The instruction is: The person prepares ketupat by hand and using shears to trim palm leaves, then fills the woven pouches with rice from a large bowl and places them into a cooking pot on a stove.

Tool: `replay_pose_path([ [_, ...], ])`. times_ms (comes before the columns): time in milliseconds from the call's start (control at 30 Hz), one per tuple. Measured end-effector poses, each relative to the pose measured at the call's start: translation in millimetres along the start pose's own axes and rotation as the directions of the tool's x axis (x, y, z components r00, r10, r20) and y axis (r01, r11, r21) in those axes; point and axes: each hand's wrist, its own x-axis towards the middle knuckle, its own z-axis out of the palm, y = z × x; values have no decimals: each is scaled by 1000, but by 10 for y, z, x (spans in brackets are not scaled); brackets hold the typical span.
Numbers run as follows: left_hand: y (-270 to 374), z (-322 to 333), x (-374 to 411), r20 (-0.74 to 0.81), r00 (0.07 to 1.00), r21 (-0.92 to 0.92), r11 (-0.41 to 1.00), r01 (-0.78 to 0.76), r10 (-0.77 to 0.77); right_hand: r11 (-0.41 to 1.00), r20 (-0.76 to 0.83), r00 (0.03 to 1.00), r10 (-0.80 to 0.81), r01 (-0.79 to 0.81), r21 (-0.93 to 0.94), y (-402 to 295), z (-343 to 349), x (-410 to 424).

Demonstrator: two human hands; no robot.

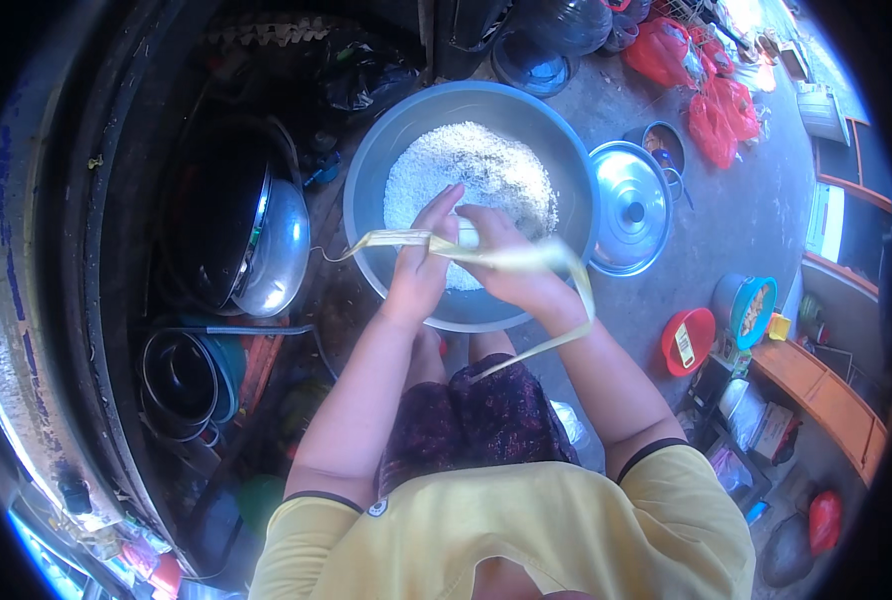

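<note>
Both of my hands are above a large grey basin [363,180] that holds a heap of white rice grains [472,161]. My left hand [427,247] grips a pale yellow-green leaf strip [397,238], whose thin end sticks out to the left over the basin's rim. My right hand [502,251] is beside it, closed around the strip's blurred middle part. From there a long tail of leaf hangs over the right wrist and down towards the lap. A small pale piece [467,234] shows between the hands; its shape is partly hidden by the fingers.
A metal pot lid [633,206] rests against the basin's right side, near a small pot [663,146]. Pans [281,247] stand at the left. Red plastic bags [716,120] lie at upper right; a red bowl [687,319] and a teal-rimmed tub [768,289] are at right.
</note>
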Motion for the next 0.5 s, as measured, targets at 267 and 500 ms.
replay_pose_path([
  [267,53,-314,18,159,987,440,892,-101,33,980,64,995,80,-90,175,-13,-139,3],
  [500,-84,-292,6,106,994,354,932,-75,39,984,-7,988,156,-155,91,6,-15,-43],
])
